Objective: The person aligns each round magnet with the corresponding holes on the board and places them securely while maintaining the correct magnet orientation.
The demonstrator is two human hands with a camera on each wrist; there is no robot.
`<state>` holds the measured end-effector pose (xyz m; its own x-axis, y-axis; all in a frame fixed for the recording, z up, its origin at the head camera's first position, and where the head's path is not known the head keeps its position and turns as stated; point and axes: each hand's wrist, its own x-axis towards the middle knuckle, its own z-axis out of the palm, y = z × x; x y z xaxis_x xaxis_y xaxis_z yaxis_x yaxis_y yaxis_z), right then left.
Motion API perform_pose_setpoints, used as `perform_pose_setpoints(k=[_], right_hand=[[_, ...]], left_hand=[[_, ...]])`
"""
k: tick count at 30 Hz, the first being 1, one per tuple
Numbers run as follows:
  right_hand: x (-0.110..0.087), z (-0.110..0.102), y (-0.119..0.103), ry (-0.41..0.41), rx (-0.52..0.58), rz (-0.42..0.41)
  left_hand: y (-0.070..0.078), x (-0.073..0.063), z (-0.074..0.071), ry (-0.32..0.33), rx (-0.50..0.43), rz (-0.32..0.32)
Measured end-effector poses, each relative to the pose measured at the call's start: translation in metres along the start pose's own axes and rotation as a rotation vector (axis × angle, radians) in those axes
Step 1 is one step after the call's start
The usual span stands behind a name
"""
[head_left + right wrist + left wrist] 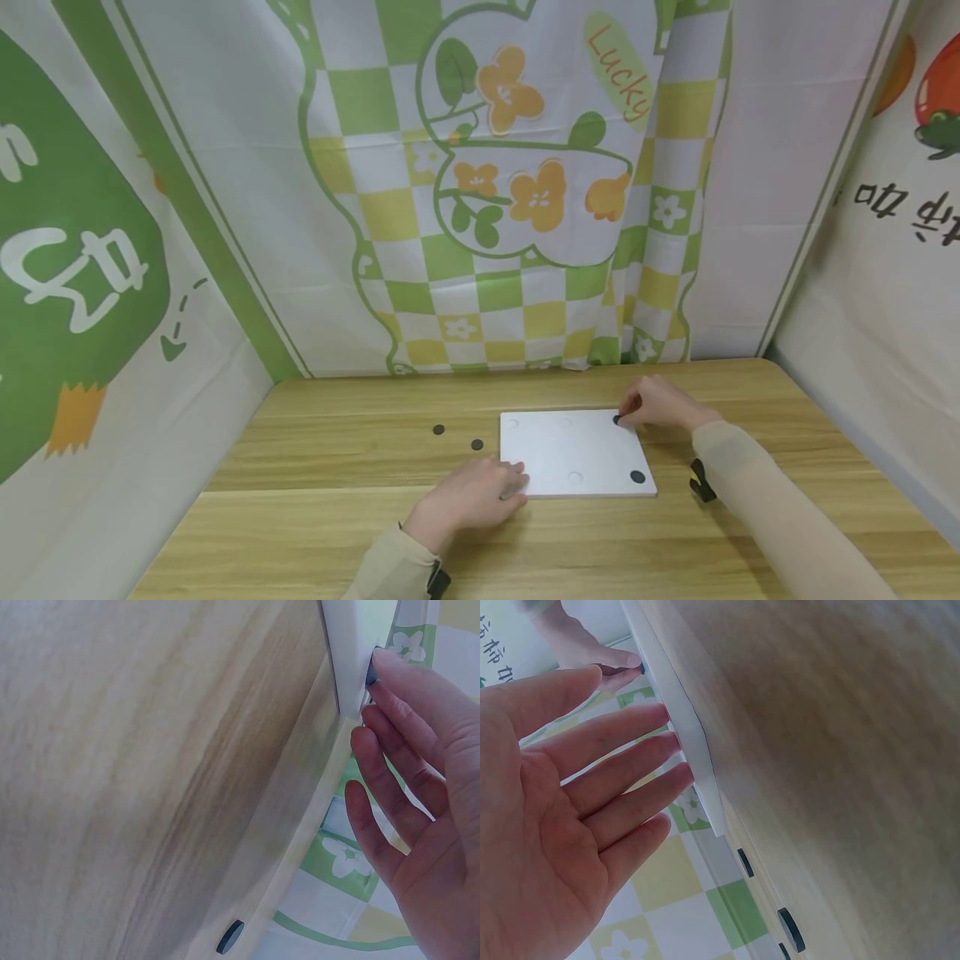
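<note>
A white board [573, 454] with shallow round recesses lies flat on the wooden table. At its far right corner my right hand [660, 404] pinches a small black disc [372, 666] between thumb and index finger, against the board's surface; the other fingers extend loosely. My left hand [476, 492] touches the near left corner of the board with nearly straight fingers, its palm holding nothing. Another black disc [637, 477] sits at the board's near right corner. Round recesses [575, 477] show along the far and near sides without discs; my left hand covers the near left corner.
Left of the board lie two black discs [438, 429]; the left wrist view shows a further disc [784, 951] there. The right wrist view has one loose disc [230, 937] on the table [337, 467]. A patterned curtain [465, 292] hangs behind the table.
</note>
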<state>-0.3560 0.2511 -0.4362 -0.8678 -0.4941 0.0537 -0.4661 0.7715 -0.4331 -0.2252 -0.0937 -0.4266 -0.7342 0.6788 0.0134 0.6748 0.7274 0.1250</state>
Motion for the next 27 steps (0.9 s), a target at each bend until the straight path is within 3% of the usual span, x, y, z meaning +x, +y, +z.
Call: perform_pose_setpoints(k=[27], right_hand=[[0.0018,0.0003,-0.0001,-0.003,-0.005,-0.025]], left_hand=[[0.0011,-0.0001,-0.0011,0.010,-0.009,0.004]])
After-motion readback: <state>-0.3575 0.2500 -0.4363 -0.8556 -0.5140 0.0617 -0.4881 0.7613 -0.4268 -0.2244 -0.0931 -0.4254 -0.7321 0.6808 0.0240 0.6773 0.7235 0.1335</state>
